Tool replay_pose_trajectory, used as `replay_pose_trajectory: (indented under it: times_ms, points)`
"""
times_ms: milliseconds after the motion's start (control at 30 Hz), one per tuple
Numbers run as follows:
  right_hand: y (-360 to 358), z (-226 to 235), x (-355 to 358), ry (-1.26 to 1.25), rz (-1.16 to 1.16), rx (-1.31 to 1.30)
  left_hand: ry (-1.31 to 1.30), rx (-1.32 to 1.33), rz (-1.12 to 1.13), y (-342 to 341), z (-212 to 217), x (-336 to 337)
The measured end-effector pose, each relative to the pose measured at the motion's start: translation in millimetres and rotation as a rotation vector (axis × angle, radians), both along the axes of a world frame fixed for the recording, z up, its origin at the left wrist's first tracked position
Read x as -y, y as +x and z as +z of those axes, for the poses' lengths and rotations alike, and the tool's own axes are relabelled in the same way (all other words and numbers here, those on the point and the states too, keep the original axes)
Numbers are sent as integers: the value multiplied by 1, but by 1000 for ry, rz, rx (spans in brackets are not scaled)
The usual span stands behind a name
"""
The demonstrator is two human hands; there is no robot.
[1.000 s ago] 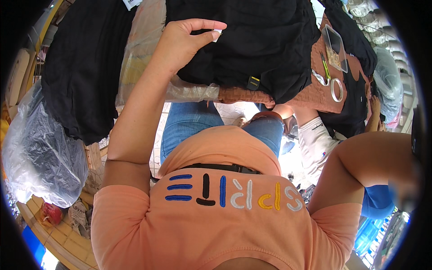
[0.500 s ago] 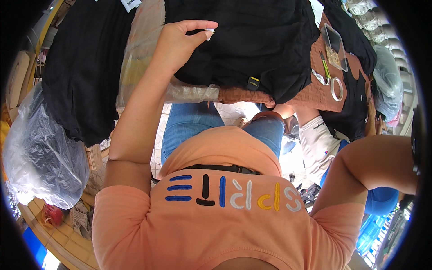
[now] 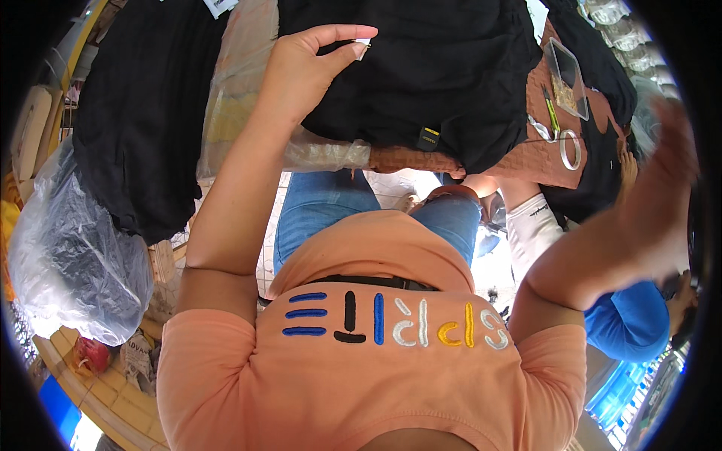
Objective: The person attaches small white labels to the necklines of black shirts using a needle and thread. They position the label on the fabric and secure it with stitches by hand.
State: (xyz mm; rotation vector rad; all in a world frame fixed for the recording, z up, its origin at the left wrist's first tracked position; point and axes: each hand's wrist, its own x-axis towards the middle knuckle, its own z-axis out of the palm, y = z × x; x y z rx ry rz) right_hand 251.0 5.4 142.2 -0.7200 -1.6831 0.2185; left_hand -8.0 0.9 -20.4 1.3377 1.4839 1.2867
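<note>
My left hand (image 3: 304,64) is raised over a black garment (image 3: 444,71) spread on the table. Thumb and index finger pinch a small white tag (image 3: 362,49) with a thin gold-coloured bit at its edge, perhaps a pin. Near the garment's front edge lies a small black label (image 3: 429,138) with a yellow stripe. Out at the far right, my right hand (image 3: 669,169) is up in the air beside the table, smeared by motion. Whether it holds anything cannot be made out.
Right on the brown cloth (image 3: 538,161) are a clear plastic box (image 3: 568,83) with small gold-coloured pieces, a yellow-green tool (image 3: 550,113) and a white tape roll (image 3: 570,150). More black fabric (image 3: 143,113) and a plastic bag (image 3: 79,255) are left. Another person's hand (image 3: 627,165) shows at right.
My right forearm has swung inward and my right hand has come into view at the right. My left hand keeps its pinch on the white tag, shifted slightly right and up.
</note>
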Motion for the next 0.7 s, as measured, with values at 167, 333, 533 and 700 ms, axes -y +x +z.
replay_pose_trajectory:
  times_ms: [167, 333, 533, 700]
  points:
    - [-48, -87, -8, -303, 241, 152, 10, 78, -61, 0, -1, 6]
    - [-59, -125, -14, -343, 191, 224, -9, 158, -156, 1, 5, 9]
    - [-62, -129, -17, -311, 159, 278, -8, 186, -199, 4, 15, 14]
    - [-64, -123, -14, -307, 156, 347, -30, 173, -212, 4, 19, 16]
